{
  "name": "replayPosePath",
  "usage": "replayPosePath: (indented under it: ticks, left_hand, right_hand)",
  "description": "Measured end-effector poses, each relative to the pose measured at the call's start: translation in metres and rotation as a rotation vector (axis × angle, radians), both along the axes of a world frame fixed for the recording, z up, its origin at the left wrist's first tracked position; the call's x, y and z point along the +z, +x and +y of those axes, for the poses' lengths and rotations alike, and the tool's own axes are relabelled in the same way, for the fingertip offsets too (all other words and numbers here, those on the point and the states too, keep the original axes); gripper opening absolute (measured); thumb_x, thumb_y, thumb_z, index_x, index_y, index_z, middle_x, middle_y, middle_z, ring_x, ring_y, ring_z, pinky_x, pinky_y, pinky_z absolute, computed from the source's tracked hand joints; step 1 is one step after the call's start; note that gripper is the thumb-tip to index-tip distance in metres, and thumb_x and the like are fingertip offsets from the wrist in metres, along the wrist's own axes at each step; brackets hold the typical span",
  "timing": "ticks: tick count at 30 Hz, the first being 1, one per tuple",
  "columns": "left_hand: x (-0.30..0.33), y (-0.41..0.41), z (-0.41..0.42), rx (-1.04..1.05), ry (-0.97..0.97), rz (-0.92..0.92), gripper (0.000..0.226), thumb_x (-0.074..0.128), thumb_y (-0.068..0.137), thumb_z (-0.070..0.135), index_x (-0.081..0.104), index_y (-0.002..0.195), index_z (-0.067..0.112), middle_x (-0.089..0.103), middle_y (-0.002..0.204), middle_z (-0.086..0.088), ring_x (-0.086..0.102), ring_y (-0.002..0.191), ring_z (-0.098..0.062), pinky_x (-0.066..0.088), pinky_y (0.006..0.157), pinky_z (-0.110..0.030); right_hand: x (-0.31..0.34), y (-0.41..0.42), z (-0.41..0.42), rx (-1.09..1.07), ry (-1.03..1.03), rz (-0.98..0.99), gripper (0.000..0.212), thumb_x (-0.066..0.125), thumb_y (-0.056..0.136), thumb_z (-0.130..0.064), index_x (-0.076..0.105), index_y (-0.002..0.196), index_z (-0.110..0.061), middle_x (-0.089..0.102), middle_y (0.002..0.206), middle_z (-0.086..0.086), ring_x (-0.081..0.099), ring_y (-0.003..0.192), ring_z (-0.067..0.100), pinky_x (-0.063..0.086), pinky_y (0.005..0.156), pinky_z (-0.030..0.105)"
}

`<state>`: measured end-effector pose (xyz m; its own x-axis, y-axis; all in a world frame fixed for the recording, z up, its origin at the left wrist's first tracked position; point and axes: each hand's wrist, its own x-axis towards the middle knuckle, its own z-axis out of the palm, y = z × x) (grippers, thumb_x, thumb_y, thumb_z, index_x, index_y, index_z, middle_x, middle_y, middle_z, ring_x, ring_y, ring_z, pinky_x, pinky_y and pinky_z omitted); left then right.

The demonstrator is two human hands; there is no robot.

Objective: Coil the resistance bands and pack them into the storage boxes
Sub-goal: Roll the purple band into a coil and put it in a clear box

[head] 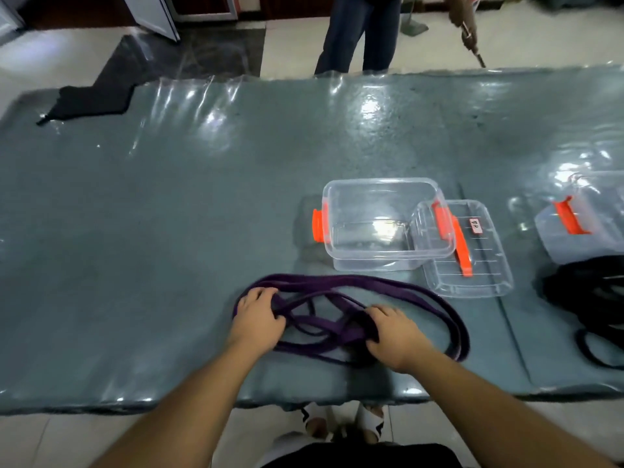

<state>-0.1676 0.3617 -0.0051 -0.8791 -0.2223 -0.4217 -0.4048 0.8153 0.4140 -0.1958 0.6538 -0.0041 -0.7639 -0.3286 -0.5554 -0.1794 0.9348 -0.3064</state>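
**Gathering the purple band into a coil beside the open box**

Gathering loose loops, the left hand [258,317] lies on the left end of the purple resistance band [398,288], fingers curled over the strands there, seemingly pinning that end so the loops do not spring apart. The right hand [393,336] grips the bunched middle of the band, fingers wrapped over several crossing strands; this looks like the point where the turns are being collected. The band lies on the near part of the table [152,231], its widest loop trailing out to the right, so the coil is still slack and far too broad to pack.

Just beyond the hands stands the clear storage box [351,197] with orange latches, open and with nothing visible inside, close enough for a short lift once the coil is tight. Its lid [486,282] lies leaning against the box's right side, out of the way. Farther right, a black band [580,298] sprawls near a second box [574,244], probably waiting its turn.
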Motion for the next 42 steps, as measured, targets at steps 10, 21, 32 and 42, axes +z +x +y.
replayPosePath:
  ticks: [10, 21, 32, 42]
  left_hand:
    - [-0.014, -0.004, 0.028, -0.397, -0.112, -0.095, 0.048, 0.062, 0.09, 0.028, 0.049, 0.136, 0.028, 0.059, 0.134, 0.001, 0.054, 0.123, -0.024, 0.048, 0.101, -0.039]
    - [-0.019, 0.02, 0.029, -0.416, -0.204, -0.237, 0.035, 0.053, 0.096, 0.016, 0.067, 0.12, 0.037, 0.057, 0.126, 0.008, 0.057, 0.116, -0.019, 0.049, 0.097, -0.035]
    - [-0.004, 0.014, 0.078, -0.313, -0.15, -0.088, 0.045, 0.056, 0.097, 0.032, 0.052, 0.142, 0.028, 0.052, 0.136, 0.004, 0.054, 0.122, -0.02, 0.049, 0.099, -0.036]
    - [0.014, 0.005, 0.107, -0.335, -0.056, -0.07, 0.042, 0.058, 0.094, 0.032, 0.056, 0.135, 0.028, 0.055, 0.13, 0.005, 0.055, 0.122, -0.018, 0.048, 0.103, -0.035]
  right_hand:
    - [-0.015, 0.034, 0.045, -0.111, 0.064, -0.022, 0.052, 0.054, 0.095, -0.031, 0.05, 0.146, -0.025, 0.054, 0.144, 0.002, 0.048, 0.13, 0.025, 0.04, 0.111, 0.035]
    - [-0.02, 0.013, 0.093, -0.527, 0.224, 0.212, 0.056, 0.06, 0.09, -0.029, 0.044, 0.142, -0.014, 0.047, 0.142, 0.015, 0.043, 0.13, 0.036, 0.042, 0.106, 0.046]
    - [-0.038, -0.011, 0.142, -0.73, -0.045, 0.001, 0.021, 0.053, 0.097, -0.02, 0.065, 0.11, -0.008, 0.071, 0.113, 0.02, 0.066, 0.103, 0.041, 0.054, 0.092, 0.046]
    - [0.066, -0.024, 0.139, -0.632, -0.54, 0.085, 0.013, 0.076, 0.087, -0.028, 0.064, 0.092, -0.028, 0.074, 0.076, -0.001, 0.069, 0.067, 0.019, 0.059, 0.069, 0.042]
